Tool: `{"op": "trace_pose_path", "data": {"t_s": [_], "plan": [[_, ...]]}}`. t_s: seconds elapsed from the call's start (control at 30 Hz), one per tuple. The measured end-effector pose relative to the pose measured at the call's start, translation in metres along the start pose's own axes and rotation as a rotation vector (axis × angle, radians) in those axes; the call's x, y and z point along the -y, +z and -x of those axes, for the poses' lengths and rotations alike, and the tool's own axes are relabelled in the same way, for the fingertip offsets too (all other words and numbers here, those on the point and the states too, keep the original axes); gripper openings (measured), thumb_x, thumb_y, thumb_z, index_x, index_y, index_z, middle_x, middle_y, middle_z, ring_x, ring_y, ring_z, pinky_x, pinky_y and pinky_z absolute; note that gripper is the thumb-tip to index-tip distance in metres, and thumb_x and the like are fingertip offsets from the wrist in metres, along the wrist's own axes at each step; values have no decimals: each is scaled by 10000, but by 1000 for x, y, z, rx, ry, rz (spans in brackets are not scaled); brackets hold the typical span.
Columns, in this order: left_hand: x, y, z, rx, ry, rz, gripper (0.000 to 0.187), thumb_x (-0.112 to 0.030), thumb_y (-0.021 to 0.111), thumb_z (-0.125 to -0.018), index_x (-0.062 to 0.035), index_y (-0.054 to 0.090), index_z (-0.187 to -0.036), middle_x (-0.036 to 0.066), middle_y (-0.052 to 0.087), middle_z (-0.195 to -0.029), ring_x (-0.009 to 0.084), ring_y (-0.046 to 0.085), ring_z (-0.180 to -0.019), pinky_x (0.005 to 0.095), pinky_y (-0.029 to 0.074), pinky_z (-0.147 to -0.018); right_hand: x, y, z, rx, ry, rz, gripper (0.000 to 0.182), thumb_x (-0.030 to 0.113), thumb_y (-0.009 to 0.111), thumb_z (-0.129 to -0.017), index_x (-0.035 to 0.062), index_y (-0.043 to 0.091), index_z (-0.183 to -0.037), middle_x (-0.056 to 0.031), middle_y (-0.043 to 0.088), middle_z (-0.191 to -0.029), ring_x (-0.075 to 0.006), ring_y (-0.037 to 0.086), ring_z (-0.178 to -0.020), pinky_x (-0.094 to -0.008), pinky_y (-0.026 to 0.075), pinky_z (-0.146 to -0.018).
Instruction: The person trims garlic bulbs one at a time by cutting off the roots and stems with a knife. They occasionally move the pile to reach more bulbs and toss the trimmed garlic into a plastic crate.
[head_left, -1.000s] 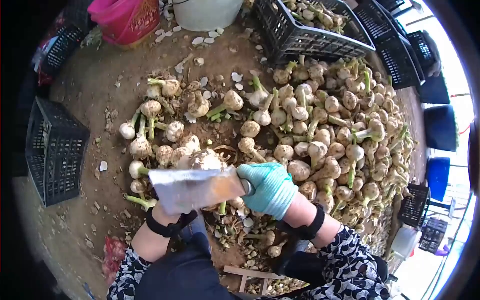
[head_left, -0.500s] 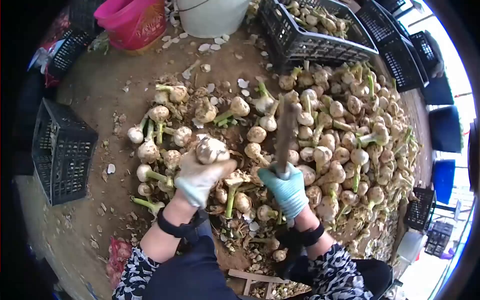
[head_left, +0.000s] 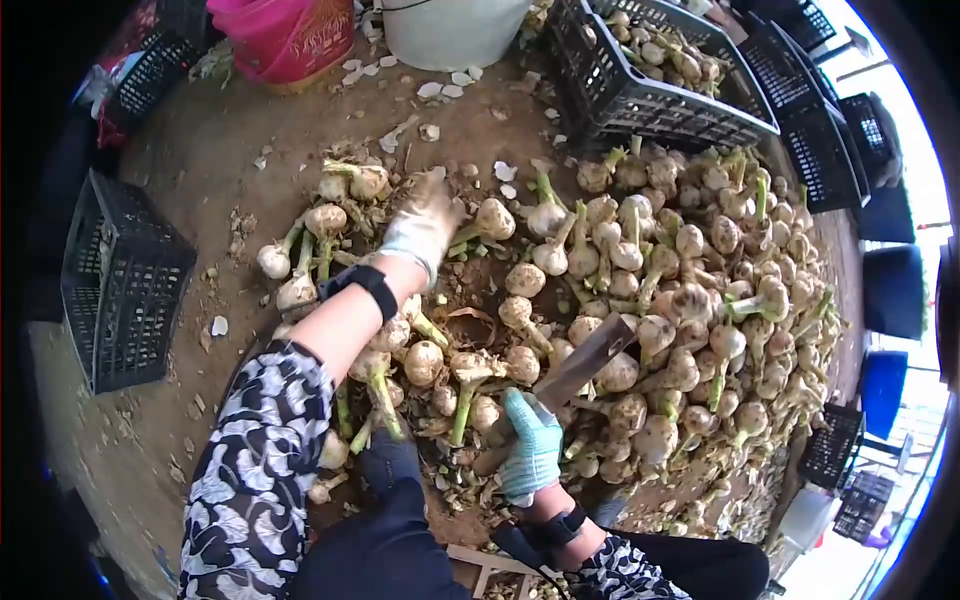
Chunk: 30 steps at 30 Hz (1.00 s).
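My left hand, in a whitish glove, reaches forward over the small group of garlic bulbs; its fingers are blurred, and whether it holds a bulb cannot be made out. My right hand, in a light teal glove, is closed on the handle of a knife. The wide dark blade points forward and right, above the edge of the large garlic pile. Near my left hand lies a bulb with a green stem. Between my hands are more bulbs with cut stems.
A black crate holding garlic stands at the back right, and another black crate stands at the left. At the back are a pink bucket and a white bucket. A wooden frame lies near my legs.
My left hand has moved forward from the middle, and the bulb it held is no longer seen in it. My right hand has come nearer and left, and the knife has tilted down to the right.
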<state>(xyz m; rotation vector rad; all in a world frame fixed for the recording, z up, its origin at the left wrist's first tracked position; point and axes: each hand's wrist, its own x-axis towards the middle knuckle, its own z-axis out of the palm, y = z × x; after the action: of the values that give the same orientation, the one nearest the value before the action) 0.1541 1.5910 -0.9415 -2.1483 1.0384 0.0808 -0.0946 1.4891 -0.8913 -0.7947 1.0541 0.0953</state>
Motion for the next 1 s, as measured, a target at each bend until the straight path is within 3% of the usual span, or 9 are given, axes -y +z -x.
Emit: {"op": "trace_pose_path", "data": {"t_s": [0.07, 0.17, 0.23, 0.4, 0.5, 0.67, 0.8, 0.9, 1.0], "plan": [[5, 20, -6, 80, -247, 362, 479, -58, 605, -780, -56, 478, -1242, 111, 617, -942, 261, 604, -941, 391, 405, -978, 1, -4, -6, 59, -68, 106, 173, 214, 673, -835, 52, 617, -857, 12, 503, -585, -97, 475, -457, -236, 397, -427], [20, 32, 14, 208, -456, 1457, 340, 18, 558, -758, -49, 548, -1091, 86, 624, -941, 198, 599, -881, 340, 487, -815, 33, 1, -10, 118, -249, 530, 177, 185, 701, -794, 42, 620, -861, 17, 568, -642, -62, 510, -548, -217, 432, -515], [18, 28, 40, 141, -298, 2065, 313, 95, 550, -703, -19, 553, -995, 57, 614, -991, 155, 581, -885, 297, 498, -794, 49, 3, -19, 217, -472, 811, 171, 176, 721, -755, 49, 625, -815, 18, 607, -710, -81, 545, -635, -239, 464, -593], [-4, -24, 111, 6, -93, 2760, 613, -8, 671, -736, 11, 417, -1293, 102, 588, -1124, 174, 555, -1044, 293, 465, -934, 79, 19, -23, 318, -1014, 1278, 215, 188, 738, -711, 64, 614, -834, -149, 627, -760, -313, 624, -695, -337, 495, -623], [-18, -34, 131, -301, -11, 2260, 666, -13, 666, -780, 19, 331, -1354, 100, 538, -1191, 171, 534, -1082, 314, 445, -954, 86, 26, -15, 411, -1041, 1544, 87, 117, 589, -727, 99, 545, -801, -123, 590, -700, -351, 586, -653, -427, 473, -582], [-44, -30, 139, -423, -138, 2318, 616, -67, 625, -835, 23, 321, -1364, 111, 526, -1215, 182, 530, -1090, 311, 441, -956, 95, 31, 0, 462, -1091, 1476, 90, 120, 596, -726, 98, 551, -801, -120, 587, -684, -345, 590, -649, -424, 471, -578], [-46, -39, 139, -178, -166, 3423, 544, -176, 584, -877, 22, 360, -1331, 140, 519, -1223, 209, 537, -1081, 343, 442, -955, 98, 35, 3, 481, -1040, 1554, 89, 135, 597, -734, 101, 570, -813, -127, 594, -685, -346, 594, -657, -432, 472, -588], [-53, -24, 140, -308, 214, 3255, 529, -229, 536, -906, 13, 346, -1336, 137, 495, -1241, 215, 516, -1114, 359, 430, -970, 102, 40, 8, 547, -929, 1602, 91, 150, 591, -743, 100, 574, -818, -135, 601, -698, -354, 596, -668, -443, 475, -605], [-63, -15, 155, -620, 15, 2562, 532, -245, 504, -922, 3, 318, -1355, 124, 466, -1264, 215, 487, -1152, 356, 416, -982, 100, 41, 8, 579, -935, 1660, 97, 158, 583, -750, 98, 571, -826, -140, 609, -711, -359, 599, -678, -452, 477, -620]]}}
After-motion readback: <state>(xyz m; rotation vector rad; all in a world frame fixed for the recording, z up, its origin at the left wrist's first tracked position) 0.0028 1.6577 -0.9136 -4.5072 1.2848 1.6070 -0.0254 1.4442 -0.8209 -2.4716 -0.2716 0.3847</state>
